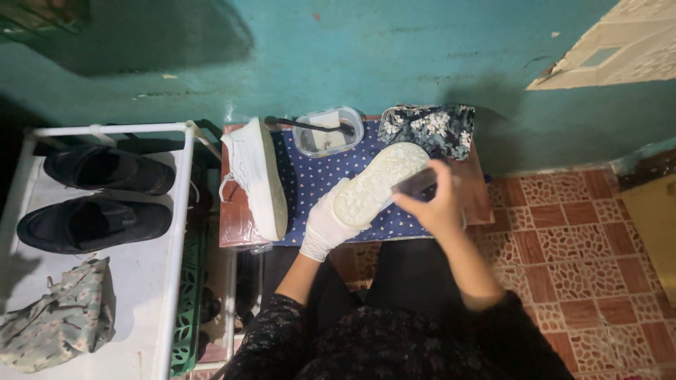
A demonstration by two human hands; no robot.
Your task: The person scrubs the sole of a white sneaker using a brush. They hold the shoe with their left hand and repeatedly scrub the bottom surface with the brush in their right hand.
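Note:
My left hand (325, 226), in a white glove, holds a white sneaker (380, 181) turned sole-up over the small table. My right hand (436, 200) grips a dark brush (415, 183) pressed against the sole near its heel end; the brush is blurred. A second white sneaker (257, 176) lies on its side at the left of the table, on the blue dotted cloth (310, 179).
A clear plastic tub (327, 131) with liquid and a dark-handled tool stands at the table's back. A floral cloth (433, 127) lies at the back right. A white shoe rack (179, 211) at left holds two black shoes (95, 222) and a crumpled floral cloth (60, 320). Red patterned floor tiles (584, 232) lie at right.

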